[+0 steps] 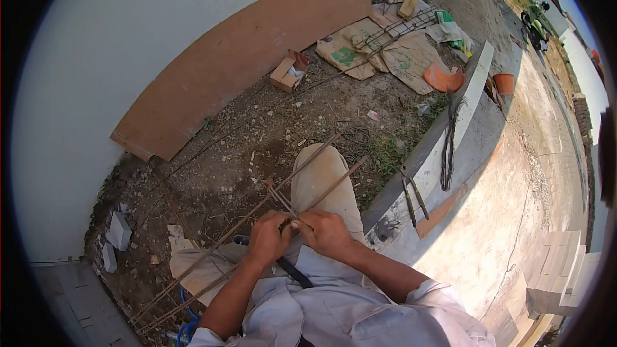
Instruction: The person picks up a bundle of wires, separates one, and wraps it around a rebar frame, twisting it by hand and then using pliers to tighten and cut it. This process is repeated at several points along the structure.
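Observation:
Two long rusty rods (247, 215) joined by small metal crosspieces lie slanted over my lap and knee. My left hand (268, 238) is closed at the near end of a crosspiece between the rods. Close beside it, my right hand (326, 231) is closed too, its fingertips meeting those of my left hand at the lower rod. What sits between the fingertips is too small to make out. A pair of pincers (412, 198) with dark handles rests on the concrete ledge to the right of my hands.
Dark wires (451, 144) lie on the concrete ledge (427, 154). Beyond my knee are a small open box (289, 72), flattened sacks (411, 58), a wire cage and a sand pile (472, 9). A brown board (250, 58) leans on the wall. Blocks (118, 231) lie at left.

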A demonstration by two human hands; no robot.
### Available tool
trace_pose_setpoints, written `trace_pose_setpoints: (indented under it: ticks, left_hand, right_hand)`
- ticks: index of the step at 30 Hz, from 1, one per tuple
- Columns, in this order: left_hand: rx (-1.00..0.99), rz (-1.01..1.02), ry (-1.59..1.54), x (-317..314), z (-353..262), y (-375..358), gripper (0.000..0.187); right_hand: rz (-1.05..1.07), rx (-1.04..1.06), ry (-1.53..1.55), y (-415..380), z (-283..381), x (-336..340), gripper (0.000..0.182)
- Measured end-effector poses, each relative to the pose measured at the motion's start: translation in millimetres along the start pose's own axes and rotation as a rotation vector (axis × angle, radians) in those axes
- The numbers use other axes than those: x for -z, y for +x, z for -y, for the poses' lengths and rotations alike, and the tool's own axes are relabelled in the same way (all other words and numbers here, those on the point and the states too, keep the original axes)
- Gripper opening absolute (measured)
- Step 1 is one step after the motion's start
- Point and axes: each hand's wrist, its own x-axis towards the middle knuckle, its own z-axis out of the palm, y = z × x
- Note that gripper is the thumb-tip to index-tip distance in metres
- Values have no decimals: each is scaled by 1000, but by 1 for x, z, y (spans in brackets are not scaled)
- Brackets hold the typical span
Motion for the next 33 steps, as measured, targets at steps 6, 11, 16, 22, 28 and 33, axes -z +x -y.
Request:
trace_pose_setpoints:
  ticks: [6,11,16,22,28,33]
  left_hand:
    - [30,-74,-55,-12,2,1,8]
    - [64,-100,-90,-19,4,0,8]
    - [55,-135,-114,-25,6,-3,8]
    - [30,-162,-101,-22,0,-3,8]
    - [73,-116,-151,-13,-10,-6,10]
    - [62,-107,-201,-4,-14,-7,12]
  right_hand:
    - [-55,-211,485,-10,-1,1,15]
    - [-90,-410,831,-11,-1,-5,14]
    - [-59,-391,695,-9,-2,4,15]
    - [-109,-381,545,-6,0,3,15]
    - [-147,-383,538,-4,0,1,17]
    - [-156,-396,532,-3,6,4,19]
